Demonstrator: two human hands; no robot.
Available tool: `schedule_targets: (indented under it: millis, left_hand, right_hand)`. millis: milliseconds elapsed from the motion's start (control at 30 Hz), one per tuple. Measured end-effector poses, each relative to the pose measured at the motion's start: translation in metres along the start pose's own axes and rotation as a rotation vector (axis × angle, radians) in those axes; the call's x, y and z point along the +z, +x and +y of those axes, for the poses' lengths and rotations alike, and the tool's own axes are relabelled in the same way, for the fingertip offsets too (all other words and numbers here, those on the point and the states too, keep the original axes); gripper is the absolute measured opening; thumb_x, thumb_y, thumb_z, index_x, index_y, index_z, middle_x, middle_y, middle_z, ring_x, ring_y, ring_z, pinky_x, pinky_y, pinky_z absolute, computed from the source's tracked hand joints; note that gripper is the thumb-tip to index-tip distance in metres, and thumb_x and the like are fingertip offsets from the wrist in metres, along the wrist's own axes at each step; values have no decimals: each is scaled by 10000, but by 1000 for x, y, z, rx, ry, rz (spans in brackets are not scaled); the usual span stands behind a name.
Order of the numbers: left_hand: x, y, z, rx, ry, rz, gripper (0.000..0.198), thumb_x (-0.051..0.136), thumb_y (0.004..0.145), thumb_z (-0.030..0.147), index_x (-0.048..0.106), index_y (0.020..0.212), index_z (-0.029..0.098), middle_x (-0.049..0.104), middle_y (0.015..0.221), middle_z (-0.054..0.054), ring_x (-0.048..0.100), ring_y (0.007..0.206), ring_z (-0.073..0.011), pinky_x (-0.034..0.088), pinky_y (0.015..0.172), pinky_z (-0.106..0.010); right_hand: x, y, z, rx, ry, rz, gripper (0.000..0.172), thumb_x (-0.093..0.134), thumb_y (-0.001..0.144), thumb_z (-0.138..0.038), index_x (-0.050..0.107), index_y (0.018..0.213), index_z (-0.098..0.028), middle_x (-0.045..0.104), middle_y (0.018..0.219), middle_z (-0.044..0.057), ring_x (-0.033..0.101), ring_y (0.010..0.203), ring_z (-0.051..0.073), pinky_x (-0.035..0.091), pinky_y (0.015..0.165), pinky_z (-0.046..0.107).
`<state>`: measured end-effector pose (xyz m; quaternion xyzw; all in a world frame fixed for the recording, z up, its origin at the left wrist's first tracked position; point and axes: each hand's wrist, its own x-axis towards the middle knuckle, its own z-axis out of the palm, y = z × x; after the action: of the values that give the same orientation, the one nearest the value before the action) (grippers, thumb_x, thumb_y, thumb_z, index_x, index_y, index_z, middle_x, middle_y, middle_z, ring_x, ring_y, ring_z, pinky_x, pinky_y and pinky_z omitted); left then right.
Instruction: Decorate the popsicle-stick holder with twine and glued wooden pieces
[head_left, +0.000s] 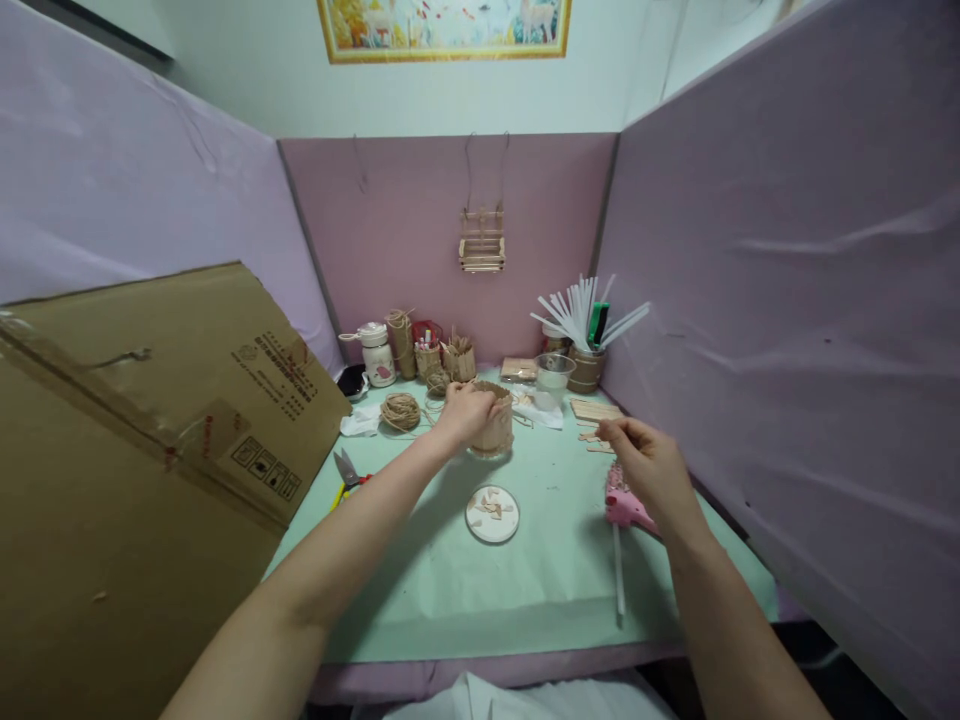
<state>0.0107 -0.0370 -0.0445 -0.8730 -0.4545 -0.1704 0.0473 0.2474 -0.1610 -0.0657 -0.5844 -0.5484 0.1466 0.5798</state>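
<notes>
My left hand [466, 412] reaches to the middle of the table, its fingers closed at the rim of a round pot covered in wooden sticks [495, 428]. My right hand [646, 468] is held over the right side with its fingertips pinched together, and what lies between them is too small to make out. Just beyond those fingertips are flat wooden craft sticks [596, 411]. Below the right hand a pink glue gun [624, 508] rests with a white glue stick [619, 575] beneath it. A white round dish [493, 533] holds several small wood pieces.
Scissors [346, 468] and a twine ball [400, 411] lie left. At the back stand a white bottle [377, 358], stick holders [459, 358], a clear cup [553, 378] and a pot of white glue sticks [586, 370]. A large cardboard box [157, 430] flanks the left side.
</notes>
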Motion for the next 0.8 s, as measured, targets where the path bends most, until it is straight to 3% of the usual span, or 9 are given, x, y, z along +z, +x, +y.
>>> schedule_targets:
  millis: [133,267,367,467,567,733,800]
  left_hand:
    - [20,-2,17,-38,-4,32,277,454,930,325,656,813,175,689,844,-125,539,989,-299,255,976,-478]
    - [21,-8,24,-70,-58,66,278,492,917,389,669,886,177,700,937,-138,540,1027,-310,258,976,-484]
    - [11,-20,14,-124,-200,215,284,491,921,413,660,1022,208,692,1107,-114,537,1124,-290,258,1006,-459]
    - [6,-40,-5,-254,-311,397,268,438,945,358,660,999,218,695,1116,-92,569,1109,-254,286,1013,-427]
    - [12,-59,-24,-397,-374,469,239,477,915,357,658,885,206,719,1007,-78,610,1009,-231,350,980,-393]
    - [33,-68,-38,-543,-447,253,341,454,912,408,616,707,188,717,807,-53,637,831,-202,438,846,-339]
    - [41,-68,-40,-553,-445,207,296,469,906,372,627,745,181,717,816,-55,643,829,-200,445,837,-335]
  right_hand:
    - [-1,-8,4,55,9,-6,380,574,804,-547,679,730,-189,663,659,35,566,619,182,404,571,283]
    - [-1,-15,8,37,-10,-62,364,547,809,-520,681,723,-193,712,774,62,610,718,206,442,655,308]
    - [-3,-23,13,91,-30,-73,343,558,800,-508,678,730,-194,662,689,37,559,623,183,426,583,298]
    - [-5,-32,9,121,11,-96,281,616,782,-475,660,746,-199,615,662,14,504,560,159,411,516,286]
    - [-7,-42,-21,-32,40,-198,211,633,817,-397,623,713,-213,627,716,20,528,618,159,447,573,290]
    - [-20,-82,-109,-485,103,-691,171,570,928,-329,596,778,-252,652,770,21,594,758,165,495,695,288]
    - [-29,-106,-127,-580,46,-810,150,551,939,-326,638,825,-283,670,762,22,601,750,174,510,689,300]
